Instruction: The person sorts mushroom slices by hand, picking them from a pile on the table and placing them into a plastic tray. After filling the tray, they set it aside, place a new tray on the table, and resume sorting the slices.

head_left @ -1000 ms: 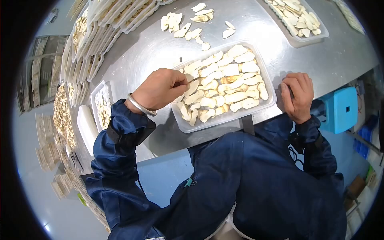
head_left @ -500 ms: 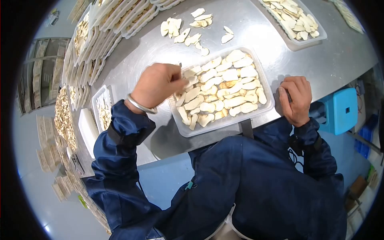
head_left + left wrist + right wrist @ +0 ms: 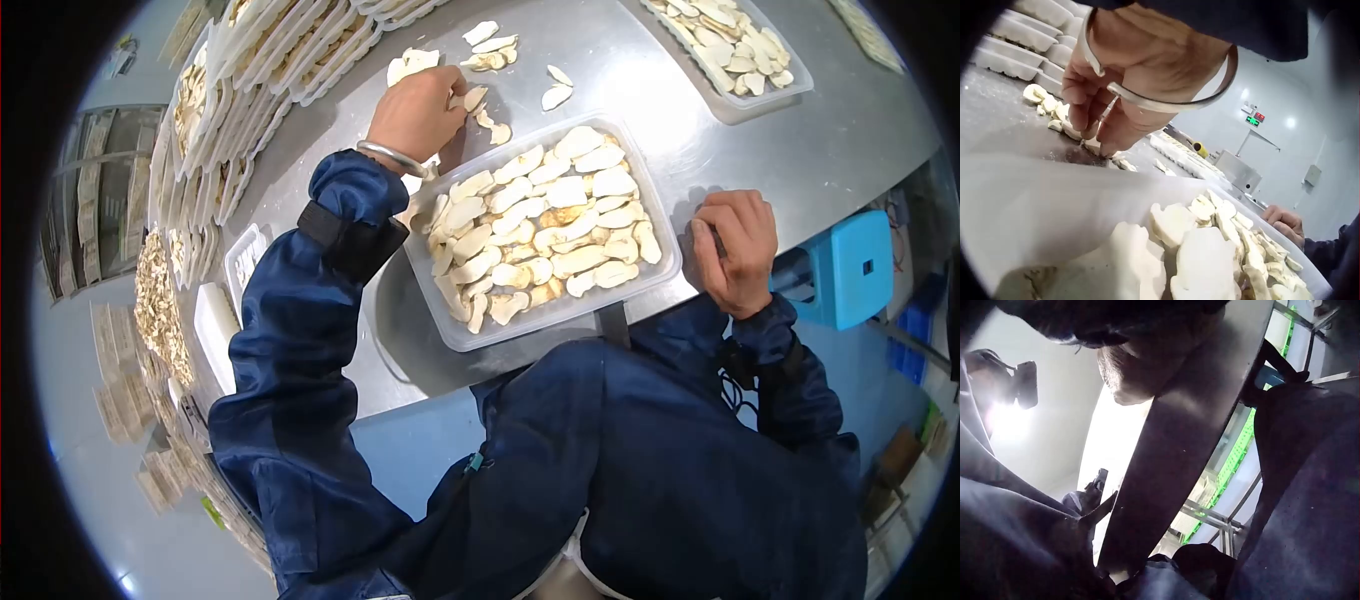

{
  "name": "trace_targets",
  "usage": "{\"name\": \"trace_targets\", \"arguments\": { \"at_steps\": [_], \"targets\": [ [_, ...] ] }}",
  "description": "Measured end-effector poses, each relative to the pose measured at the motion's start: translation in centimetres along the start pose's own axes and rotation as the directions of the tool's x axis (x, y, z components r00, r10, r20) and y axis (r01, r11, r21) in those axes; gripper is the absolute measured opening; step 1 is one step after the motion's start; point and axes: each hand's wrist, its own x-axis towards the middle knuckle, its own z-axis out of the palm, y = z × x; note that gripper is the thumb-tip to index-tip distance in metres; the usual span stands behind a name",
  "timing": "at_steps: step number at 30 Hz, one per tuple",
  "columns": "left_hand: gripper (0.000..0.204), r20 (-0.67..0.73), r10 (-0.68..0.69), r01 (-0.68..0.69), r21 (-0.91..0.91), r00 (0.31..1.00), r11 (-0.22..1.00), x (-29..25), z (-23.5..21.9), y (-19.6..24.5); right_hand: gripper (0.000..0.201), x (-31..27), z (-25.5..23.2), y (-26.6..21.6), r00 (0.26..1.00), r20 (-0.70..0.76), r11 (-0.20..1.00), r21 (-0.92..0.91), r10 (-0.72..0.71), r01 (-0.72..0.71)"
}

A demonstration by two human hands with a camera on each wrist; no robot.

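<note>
My left hand (image 3: 415, 112), with a metal bangle at its wrist, reaches past the far left corner of a clear plastic tray (image 3: 560, 312). Its thumb and fingertips pinch a pale mushroom slice (image 3: 475, 97) among loose ones on the steel table. In the left wrist view the fingers (image 3: 1079, 106) point down at those slices (image 3: 1054, 107). Rows of mushroom slices (image 3: 567, 190) lie side by side in the tray. To its right, my right hand (image 3: 738, 250) rests at the table edge with loosely curled fingers, holding nothing.
More loose slices (image 3: 490, 45) lie on the steel table (image 3: 620, 60) beyond the tray. A second filled tray (image 3: 768, 102) stands at the far right. Stacked white trays (image 3: 225, 130) rise at the left. A blue stool (image 3: 862, 270) is beside the table's right edge.
My left hand has left the tray's left end and moved away from the body to the loose slices. Slices it was over now show in the tray. The right hand stays at the edge.
</note>
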Motion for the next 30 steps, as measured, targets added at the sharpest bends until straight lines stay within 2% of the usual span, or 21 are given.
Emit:
{"name": "trace_targets", "arguments": {
  "at_steps": [2,5,8,11,12,15,17,18,21,27,28,30],
  "targets": [
    [0.022,0.033,-0.003,0.003,-0.001,0.999,1.0,0.2,-0.2,-0.1,0.012,0.0,0.0,0.1,1.0,0.001,1.0,-0.005,-0.008,0.008],
    [0.021,0.002,0.022,-0.022,0.05,1.0,0.999,0.2,-0.6,0.4,0.012,-0.1,0.0,0.1,1.0,0.009,1.0,-0.017,-0.011,0.012],
    [0.019,0.062,-0.02,0.026,-0.1,0.998,0.995,-0.4,-2.3,1.0,0.011,-0.1,0.1,0.2,1.0,-0.009,1.0,-0.011,-0.018,0.018],
    [0.021,0.075,-0.106,0.122,-0.259,0.991,0.958,-2.0,-4.3,1.3,0.011,-0.1,0.1,0.1,1.0,-0.01,1.0,-0.014,-0.011,0.011],
    [0.019,0.113,-0.209,0.23,-0.234,0.971,0.944,-2.8,-5.3,2.2,0.011,-0.1,0.1,0.1,1.0,-0.01,1.0,-0.013,-0.013,0.012],
    [0.007,0.255,-0.165,0.291,-0.619,0.953,0.729,-5.6,-6.0,3.8,0.011,-0.2,0.1,0.1,1.0,-0.005,1.0,-0.008,-0.008,0.008],
    [0.005,0.353,-0.018,0.271,-0.686,0.936,0.676,-7.3,-5.6,5.9,0.011,-0.1,0.2,0.1,1.0,-0.001,1.0,0.003,-0.008,0.008],
    [0.006,0.403,-0.01,0.272,-0.6,0.915,0.752,-7.8,-5.3,7.2,0.011,-0.1,0.2,0.1,1.0,0.002,1.0,0.005,-0.008,0.008],
    [0.005,0.479,-0.02,0.313,-0.541,0.878,0.781,-8.7,-4.0,8.9,0.01,-0.2,0.1,0.2,1.0,0.002,1.0,-0.001,-0.003,0.003],
    [0.007,0.427,-0.049,0.261,-0.455,0.903,0.851,-9.0,-2.9,9.5,0.01,-0.1,0.1,0.2,1.0,-0.006,1.0,-0.003,-0.009,0.008],
    [0.008,0.327,-0.006,0.163,-0.457,0.945,0.875,-9.1,-3.0,9.6,0.01,-0.1,0.1,0.2,1.0,-0.006,1.0,-0.005,-0.009,0.009],
    [0.009,0.208,0.021,0.068,-0.409,0.978,0.91,-9.1,-3.3,9.7,0.01,-0.1,0.1,0.2,1.0,-0.011,1.0,-0.003,-0.011,0.011]
  ]
}}
